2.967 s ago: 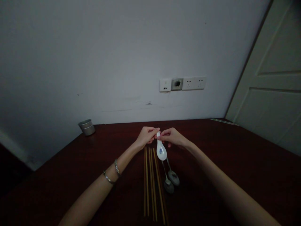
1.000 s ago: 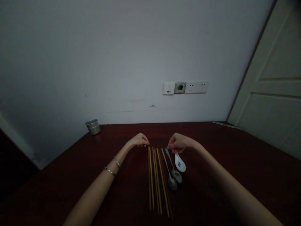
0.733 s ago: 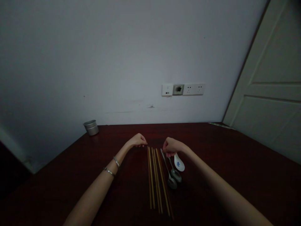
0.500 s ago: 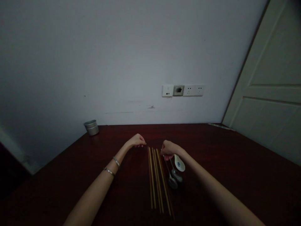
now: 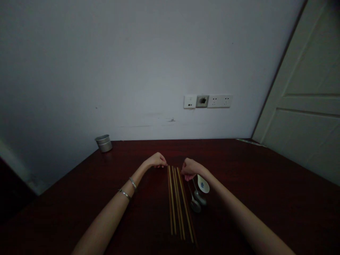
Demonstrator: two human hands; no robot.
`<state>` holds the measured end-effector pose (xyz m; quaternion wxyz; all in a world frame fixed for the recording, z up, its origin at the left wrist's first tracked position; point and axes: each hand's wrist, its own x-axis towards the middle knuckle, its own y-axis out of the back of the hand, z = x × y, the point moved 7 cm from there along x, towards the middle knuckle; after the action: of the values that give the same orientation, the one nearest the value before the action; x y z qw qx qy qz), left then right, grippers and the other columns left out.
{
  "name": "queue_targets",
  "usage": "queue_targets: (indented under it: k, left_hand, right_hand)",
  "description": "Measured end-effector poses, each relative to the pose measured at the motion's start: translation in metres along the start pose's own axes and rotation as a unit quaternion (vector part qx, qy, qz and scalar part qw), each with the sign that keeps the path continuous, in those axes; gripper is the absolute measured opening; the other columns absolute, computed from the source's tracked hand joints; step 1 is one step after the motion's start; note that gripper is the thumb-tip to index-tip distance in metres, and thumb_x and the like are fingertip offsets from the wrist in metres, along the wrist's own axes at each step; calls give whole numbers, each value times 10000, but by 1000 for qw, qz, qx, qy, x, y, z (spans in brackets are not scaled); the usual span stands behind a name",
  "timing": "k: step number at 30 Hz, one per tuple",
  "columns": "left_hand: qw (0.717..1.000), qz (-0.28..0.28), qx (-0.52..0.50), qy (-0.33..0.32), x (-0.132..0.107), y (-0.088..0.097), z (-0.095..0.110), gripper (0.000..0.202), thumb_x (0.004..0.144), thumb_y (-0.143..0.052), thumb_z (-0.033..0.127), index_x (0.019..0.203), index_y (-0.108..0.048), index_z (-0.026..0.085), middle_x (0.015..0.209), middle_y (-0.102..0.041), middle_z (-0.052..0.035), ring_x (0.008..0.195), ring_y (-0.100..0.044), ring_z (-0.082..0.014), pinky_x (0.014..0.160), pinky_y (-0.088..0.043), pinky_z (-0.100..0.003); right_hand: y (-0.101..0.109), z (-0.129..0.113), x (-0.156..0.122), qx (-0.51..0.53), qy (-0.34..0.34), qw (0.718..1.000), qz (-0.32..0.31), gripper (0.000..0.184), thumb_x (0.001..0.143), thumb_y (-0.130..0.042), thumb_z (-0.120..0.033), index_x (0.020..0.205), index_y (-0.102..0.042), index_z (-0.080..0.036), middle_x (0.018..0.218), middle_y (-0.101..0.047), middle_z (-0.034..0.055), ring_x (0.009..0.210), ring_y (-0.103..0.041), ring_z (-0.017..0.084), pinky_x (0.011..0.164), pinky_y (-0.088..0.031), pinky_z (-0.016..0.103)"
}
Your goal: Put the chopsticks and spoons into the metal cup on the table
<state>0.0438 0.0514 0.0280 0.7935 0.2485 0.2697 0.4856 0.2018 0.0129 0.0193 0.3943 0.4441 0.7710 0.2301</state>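
Observation:
Several wooden chopsticks [image 5: 179,202] lie side by side on the dark red table, pointing away from me; most are light, with darker ones at the outer sides. My left hand [image 5: 158,160] is closed in a pinch at the far end of the leftmost dark chopstick [image 5: 170,202]. By the far end of the right-hand chopsticks, my right hand [image 5: 190,169] is closed, its fingertips largely hidden. Two metal spoons, one nearer [image 5: 195,205] and one beside it [image 5: 200,198], have handles running up under that hand. Right of them lies a white spoon [image 5: 203,185] with a blue mark.
A grey metal cup [image 5: 103,143] stands at the table's far left corner. Behind the table [image 5: 138,219] rises a wall with sockets [image 5: 220,101]. A pale door [image 5: 305,106] is at the right, and a thin flat strip [image 5: 250,142] lies at the back right.
My left hand has moved slightly right, its fingertips now meeting the end of the leftmost chopstick. My right hand stays nearly where it was.

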Motion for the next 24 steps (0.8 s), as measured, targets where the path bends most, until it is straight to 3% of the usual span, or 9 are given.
queue_targets:
  k: [14, 24]
  left_hand:
    - [1000, -18, 15, 0, -3, -10, 7, 156, 597, -579, 237, 673, -640, 116, 491, -521, 26, 369, -376, -37, 319, -230, -143]
    - [1000, -12, 4, -10, -3, -6, 7, 181, 594, -606, 283, 659, -638, 117, 495, -516, 27, 368, -368, -37, 319, -225, -149]
  right_hand:
    - [-9, -1, 0, 46, -40, 998, -34, 179, 642, -514, -64, 467, -521, -100, 365, -567, 27, 355, -558, 108, 400, -471, 164]
    - [-6, -6, -4, 13, -60, 998, -29, 166, 641, -534, -85, 478, -518, -109, 328, -524, 8, 377, -566, 120, 403, -465, 171]
